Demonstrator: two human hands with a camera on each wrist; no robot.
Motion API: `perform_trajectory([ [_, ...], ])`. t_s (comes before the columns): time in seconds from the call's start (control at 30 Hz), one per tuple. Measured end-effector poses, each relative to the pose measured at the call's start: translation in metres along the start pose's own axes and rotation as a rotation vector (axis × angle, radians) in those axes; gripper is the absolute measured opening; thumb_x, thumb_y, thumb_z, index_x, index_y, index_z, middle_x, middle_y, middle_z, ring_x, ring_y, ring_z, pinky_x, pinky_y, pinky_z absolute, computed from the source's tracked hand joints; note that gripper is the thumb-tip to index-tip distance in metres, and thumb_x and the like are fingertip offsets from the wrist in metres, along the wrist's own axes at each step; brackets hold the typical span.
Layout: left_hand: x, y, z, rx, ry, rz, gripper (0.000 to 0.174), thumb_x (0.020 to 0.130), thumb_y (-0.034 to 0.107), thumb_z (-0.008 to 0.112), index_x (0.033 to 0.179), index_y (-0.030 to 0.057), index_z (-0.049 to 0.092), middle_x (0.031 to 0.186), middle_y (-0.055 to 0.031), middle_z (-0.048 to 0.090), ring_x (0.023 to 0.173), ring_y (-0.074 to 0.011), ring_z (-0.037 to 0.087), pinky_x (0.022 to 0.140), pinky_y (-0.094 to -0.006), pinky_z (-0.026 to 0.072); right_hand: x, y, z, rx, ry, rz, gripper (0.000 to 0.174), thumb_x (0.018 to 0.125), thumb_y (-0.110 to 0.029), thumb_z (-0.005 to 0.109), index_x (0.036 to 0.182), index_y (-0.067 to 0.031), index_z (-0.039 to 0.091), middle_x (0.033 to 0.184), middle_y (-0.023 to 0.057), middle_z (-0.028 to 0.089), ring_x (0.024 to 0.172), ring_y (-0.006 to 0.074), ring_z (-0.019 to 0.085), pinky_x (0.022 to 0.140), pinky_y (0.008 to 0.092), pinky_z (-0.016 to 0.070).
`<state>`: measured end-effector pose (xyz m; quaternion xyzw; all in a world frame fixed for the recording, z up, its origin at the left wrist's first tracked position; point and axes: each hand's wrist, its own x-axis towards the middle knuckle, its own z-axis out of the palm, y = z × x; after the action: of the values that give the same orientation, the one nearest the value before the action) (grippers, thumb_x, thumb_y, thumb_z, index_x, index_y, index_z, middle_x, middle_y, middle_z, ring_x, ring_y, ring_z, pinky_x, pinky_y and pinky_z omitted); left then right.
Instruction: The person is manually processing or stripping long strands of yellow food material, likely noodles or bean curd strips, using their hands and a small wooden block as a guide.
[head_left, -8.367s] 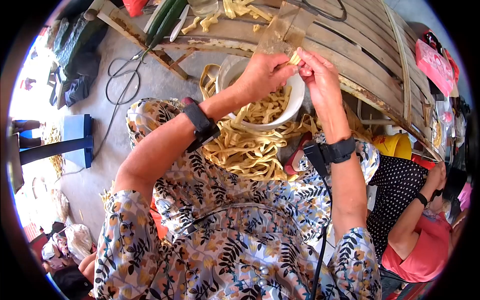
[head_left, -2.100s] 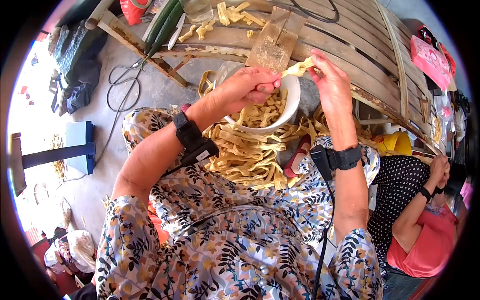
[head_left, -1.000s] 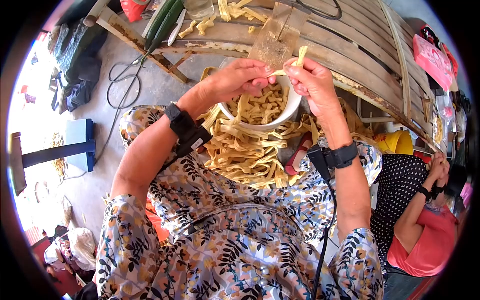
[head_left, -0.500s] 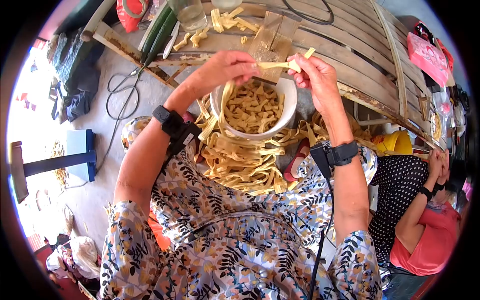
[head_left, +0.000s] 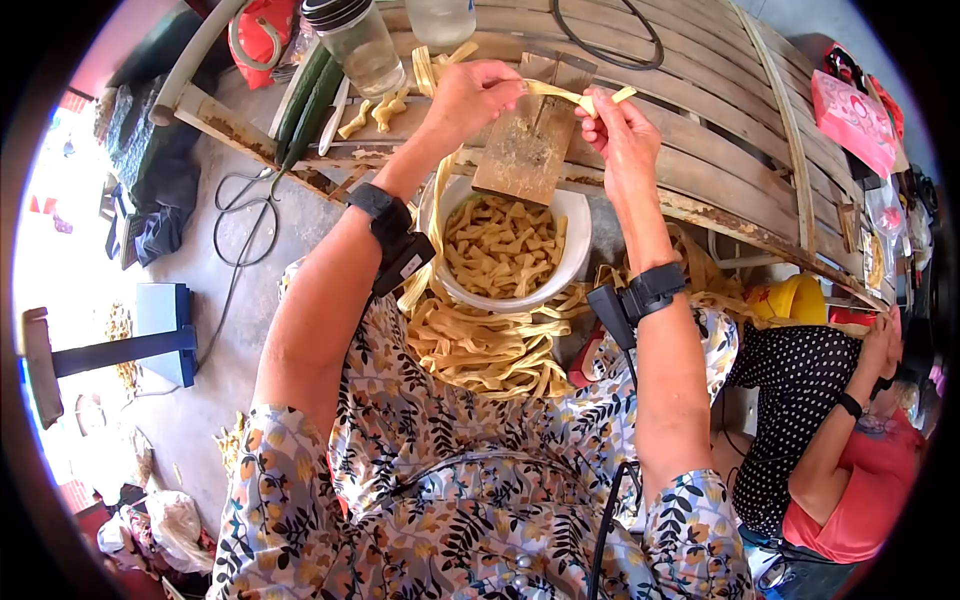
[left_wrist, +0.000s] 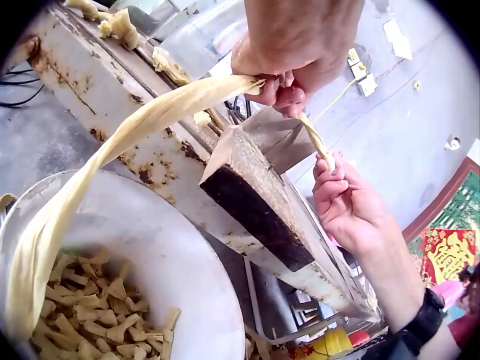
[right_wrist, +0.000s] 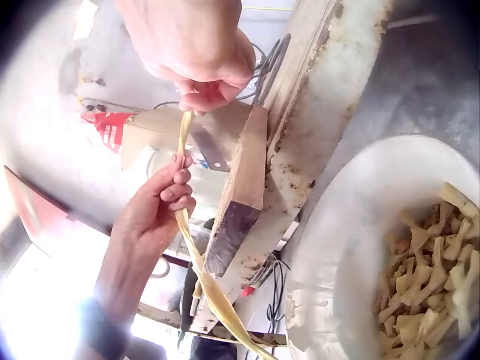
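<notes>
A pale yellow, soft flat strip (head_left: 552, 91), perhaps bean-curd skin, stretches between both hands over a wooden board (head_left: 520, 150). My left hand (head_left: 470, 103) pinches it, and its long tail (left_wrist: 112, 142) droops toward the white bucket (head_left: 578, 245). The fingertips of my right hand (head_left: 625, 135) pinch the other end, where a short tip sticks out. Twisted and narrow between the hands, the strip widens below the left hand in the right wrist view. A metal blade (right_wrist: 210, 150) stands upright on the board. Several short knotted pieces (head_left: 505, 245) lie in the bucket.
Long loose strips (head_left: 490, 345) lie heaped below the bucket. The slatted bench (head_left: 700, 140) carries cucumbers (head_left: 308, 105), a white-handled knife (head_left: 335, 118), a lidded jar (head_left: 360, 50) and several yellow pieces (head_left: 388, 108). Another person (head_left: 850, 460) sits at right near a yellow bucket (head_left: 790, 298).
The hands have moved up over the board and farther apart, drawing the strip out between them. The head view has shifted, bringing more of the bench, jars and board into sight.
</notes>
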<state>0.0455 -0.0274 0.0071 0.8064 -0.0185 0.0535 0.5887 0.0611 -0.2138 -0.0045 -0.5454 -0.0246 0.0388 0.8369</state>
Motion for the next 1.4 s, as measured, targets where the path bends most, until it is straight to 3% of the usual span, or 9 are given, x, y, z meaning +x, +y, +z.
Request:
perform_trajectory([
  [0.33, 0.006, -0.017, 0.005, 0.001, 0.046, 0.011, 0.011, 0.081, 0.015, 0.059, 0.08, 0.0045, 0.063, 0.062, 0.0042, 0.055, 0.053, -0.0026, 0.044, 0.048, -0.0176, 0.0368, 0.007, 0.009, 0.0, -0.011, 0.026, 0.003, 0.018, 0.08, -0.015, 0.061, 0.083, 0.0033, 0.061, 0.07, 0.0083, 0.061, 0.053, 0.0079, 0.052, 0.048, 0.0186, 0.0424],
  [0.47, 0.001, -0.032, 0.002, 0.024, 0.098, -0.009, 0.011, 0.081, 0.015, 0.059, 0.083, 0.0042, 0.063, 0.063, 0.0042, 0.054, 0.053, -0.003, 0.043, 0.047, -0.0181, 0.0347, 0.003, 0.024, -0.016, -0.273, 0.092, 0.015, 0.019, 0.081, -0.018, 0.061, 0.082, 0.0012, 0.063, 0.068, 0.0052, 0.061, 0.052, 0.0061, 0.05, 0.049, 0.0176, 0.0411],
  [0.6, -0.024, -0.009, -0.014, -0.216, -0.04, -0.101, 0.017, 0.086, 0.014, 0.053, 0.092, 0.0011, 0.061, 0.072, 0.0005, 0.057, 0.059, -0.0034, 0.044, 0.052, -0.0168, 0.0347, -0.02, -0.014, -0.007, -0.24, -0.056, 0.073, 0.022, 0.081, -0.022, 0.061, 0.087, -0.0003, 0.064, 0.073, 0.0036, 0.062, 0.056, 0.0035, 0.049, 0.051, 0.0166, 0.0414],
  [0.7, -0.054, 0.006, -0.018, -0.282, -0.151, -0.139, 0.021, 0.088, 0.014, 0.049, 0.099, -0.0017, 0.057, 0.083, -0.0042, 0.06, 0.072, -0.0057, 0.051, 0.066, -0.0183, 0.0415, -0.039, -0.028, -0.01, -0.638, -0.292, 0.17, 0.023, 0.083, -0.022, 0.06, 0.093, -0.0017, 0.064, 0.078, 0.0024, 0.063, 0.063, 0.0042, 0.051, 0.057, 0.0182, 0.0427],
  [0.8, -0.066, 0.008, -0.017, -0.294, -0.254, -0.039, 0.021, 0.088, 0.011, 0.048, 0.106, -0.0006, 0.051, 0.088, -0.0076, 0.062, 0.078, -0.0091, 0.056, 0.075, -0.0227, 0.0465, -0.066, -0.036, -0.007, -0.811, -0.378, -0.092, 0.021, 0.083, -0.017, 0.058, 0.094, 0.0, 0.063, 0.084, 0.003, 0.063, 0.073, 0.0073, 0.053, 0.069, 0.0212, 0.0428],
  [0.93, -0.079, 0.014, -0.001, -0.172, -0.277, 0.075, 0.012, 0.087, 0.004, 0.046, 0.098, 0.0009, 0.048, 0.087, -0.0075, 0.063, 0.072, -0.0107, 0.059, 0.068, -0.0232, 0.0481, -0.07, -0.033, -0.003, -0.628, -0.27, -0.236, 0.017, 0.078, -0.011, 0.062, 0.091, -0.0013, 0.063, 0.078, 0.0029, 0.061, 0.07, 0.0092, 0.054, 0.065, 0.0228, 0.0444],
  [1.07, -0.093, 0.021, 0.017, -0.08, -0.295, 0.173, 0.012, 0.085, 0.002, 0.047, 0.097, 0.0003, 0.051, 0.081, -0.0059, 0.063, 0.069, -0.0104, 0.061, 0.068, -0.0231, 0.0478, -0.071, -0.03, -0.002, -0.513, -0.366, -0.127, 0.012, 0.077, -0.004, 0.06, 0.087, 0.0016, 0.063, 0.074, 0.0012, 0.06, 0.067, 0.0088, 0.054, 0.063, 0.0215, 0.0451],
  [1.27, -0.101, 0.01, 0.015, 0.098, -0.271, -0.024, 0.014, 0.082, 0.004, 0.051, 0.094, 0.0, 0.057, 0.073, -0.0051, 0.062, 0.062, -0.0098, 0.058, 0.059, -0.0239, 0.0471, -0.071, -0.038, -0.014, -0.596, -0.469, -0.145, 0.013, 0.079, -0.007, 0.061, 0.089, 0.0011, 0.062, 0.079, 0.0011, 0.062, 0.074, 0.0052, 0.055, 0.066, 0.0205, 0.0449],
  [1.4, -0.108, 0.001, 0.035, 0.328, -0.037, 0.46, 0.019, 0.078, 0.004, 0.054, 0.097, 0.0037, 0.057, 0.072, -0.0122, 0.058, 0.06, -0.0215, 0.057, 0.056, -0.0297, 0.0458, -0.07, -0.035, -0.013, -0.793, -0.381, -0.14, 0.018, 0.083, -0.017, 0.057, 0.084, 0.0009, 0.061, 0.067, 0.0034, 0.062, 0.064, 0.0082, 0.057, 0.061, 0.0205, 0.0449],
])
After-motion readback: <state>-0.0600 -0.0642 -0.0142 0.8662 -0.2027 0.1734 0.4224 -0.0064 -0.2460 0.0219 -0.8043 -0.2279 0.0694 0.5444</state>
